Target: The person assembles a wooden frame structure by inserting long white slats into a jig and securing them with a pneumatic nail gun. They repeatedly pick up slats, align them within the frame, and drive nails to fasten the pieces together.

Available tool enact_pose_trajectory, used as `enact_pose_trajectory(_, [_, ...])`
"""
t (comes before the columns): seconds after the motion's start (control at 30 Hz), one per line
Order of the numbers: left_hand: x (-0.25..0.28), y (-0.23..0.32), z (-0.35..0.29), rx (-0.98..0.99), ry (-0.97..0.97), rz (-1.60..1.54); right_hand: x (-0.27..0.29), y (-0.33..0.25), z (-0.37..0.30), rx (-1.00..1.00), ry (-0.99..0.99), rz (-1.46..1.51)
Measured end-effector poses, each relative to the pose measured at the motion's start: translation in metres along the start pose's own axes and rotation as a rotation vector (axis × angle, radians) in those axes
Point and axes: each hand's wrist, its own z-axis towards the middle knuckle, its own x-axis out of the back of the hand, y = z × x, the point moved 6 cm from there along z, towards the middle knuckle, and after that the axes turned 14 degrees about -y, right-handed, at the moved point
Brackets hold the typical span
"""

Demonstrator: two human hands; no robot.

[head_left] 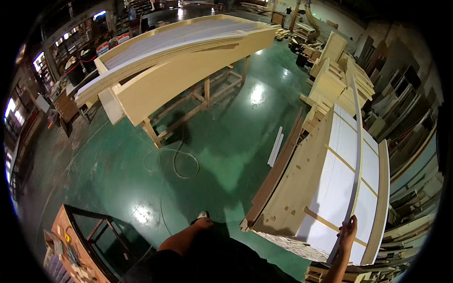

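Observation:
My right hand [348,229] grips the near part of a long, narrow wooden strip [358,155], with its fingers round the edge. The strip stretches far ahead over a stack of white panels [339,165] crossed by thin tan strips. Brown boards [292,181] line the stack's left side. My left hand [204,223] is low in front of my body, over the floor beside a shoe [202,214]. Its fingers are hidden, and no held thing shows there.
A wooden bench frame [203,94] carries large pale boards [188,70] ahead. A cable [186,175] loops on the green floor near two white strips [275,147]. At lower left stands a work table [61,226] with tools. Boards [410,122] lean along the right wall.

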Motion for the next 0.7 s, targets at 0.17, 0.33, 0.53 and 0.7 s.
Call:
enact_pose_trajectory(0.17, [0.143, 0.122, 0.025, -0.059, 0.009, 0.188, -0.124, -0.083, 0.065, 0.19, -0.004, -0.153])
enact_pose_trajectory(0.33, [0.326, 0.246, 0.014, -0.173, 0.149, 0.037, -0.28, -0.103, 0.148, 0.107, -0.283, 0.134])
enact_pose_trajectory(0.53, [0.492, 0.34, 0.026, -0.382, 0.387, 0.22, -0.443, -0.141, 0.268, 0.028, -0.416, -0.013])
enact_pose_trajectory(0.7, [0.661, 0.458, -0.027, -0.382, 0.701, 0.646, -0.514, -0.129, 0.411, 0.201, -0.482, -0.105])
